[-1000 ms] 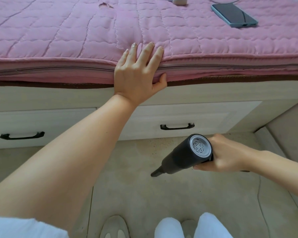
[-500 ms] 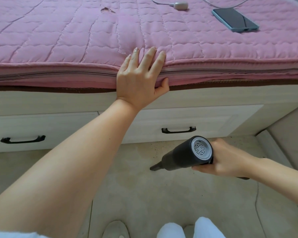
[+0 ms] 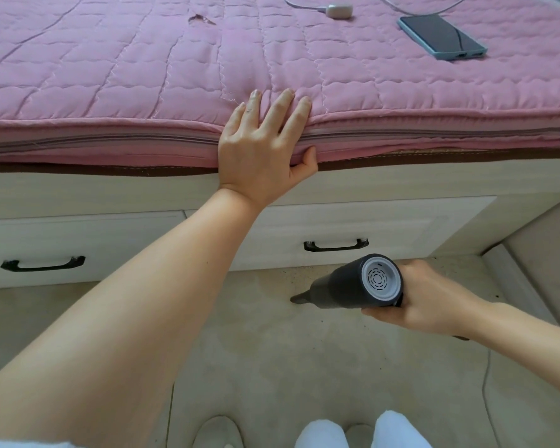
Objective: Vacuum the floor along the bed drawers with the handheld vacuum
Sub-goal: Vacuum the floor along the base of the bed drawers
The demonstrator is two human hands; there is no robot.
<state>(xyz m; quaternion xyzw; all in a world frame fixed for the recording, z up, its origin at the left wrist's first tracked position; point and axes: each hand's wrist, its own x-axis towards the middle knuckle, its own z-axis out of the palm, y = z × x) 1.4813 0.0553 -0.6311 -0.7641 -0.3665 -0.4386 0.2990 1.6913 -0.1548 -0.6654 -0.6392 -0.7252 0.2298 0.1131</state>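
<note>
My right hand grips a dark handheld vacuum by its handle. Its grey round rear end faces me and its narrow nozzle points left, low over the beige floor just in front of the right drawer. Dark specks lie on the floor along the drawer's base. The left drawer has a black handle too. My left hand rests on the edge of the pink quilted mattress, fingers straight on top and thumb under the edge.
A phone and a small white charger with cable lie on the mattress. A beige wall or cabinet side closes the corner at right. My shoes and white trouser legs are at the bottom.
The vacuum has moved up towards the right drawer, its nozzle swinging from pointing down-left to nearly level. My left hand stayed on the mattress edge.
</note>
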